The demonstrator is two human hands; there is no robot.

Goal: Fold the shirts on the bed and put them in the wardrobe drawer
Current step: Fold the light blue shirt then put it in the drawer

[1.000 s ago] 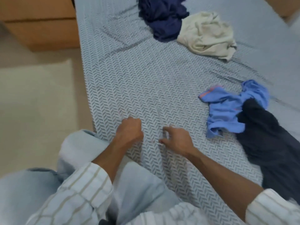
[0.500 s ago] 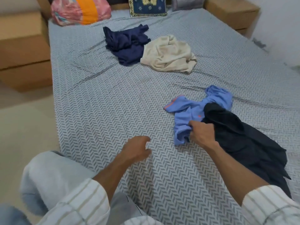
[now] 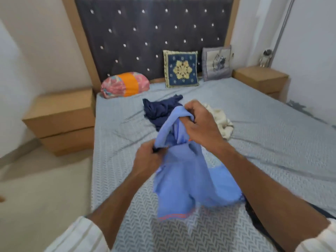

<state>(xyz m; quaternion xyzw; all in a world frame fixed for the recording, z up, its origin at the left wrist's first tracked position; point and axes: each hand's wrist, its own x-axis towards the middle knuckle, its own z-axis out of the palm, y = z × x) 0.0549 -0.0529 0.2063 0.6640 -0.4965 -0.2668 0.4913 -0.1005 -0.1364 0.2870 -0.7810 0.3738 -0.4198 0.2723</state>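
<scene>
Light-blue shirt point(image 3: 189, 179) hangs above the bed point(image 3: 272, 142), held in both grips: left hand point(image 3: 148, 160) pinches one edge, right hand point(image 3: 200, 122) clutches the upper fabric. Navy shirt point(image 3: 160, 110) and cream shirt point(image 3: 221, 119) lie behind; a dark garment point(image 3: 254, 217) lies under the right forearm.

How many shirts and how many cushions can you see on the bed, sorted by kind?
Shirts: 4, namely the light blue shirt held in the left hand and right hand, the navy shirt, the cream shirt and the black shirt, mostly hidden by the right arm.
Cushions: 3, namely the pink-orange bolster, the blue cushion and the grey cushion.
Total: 7
</scene>
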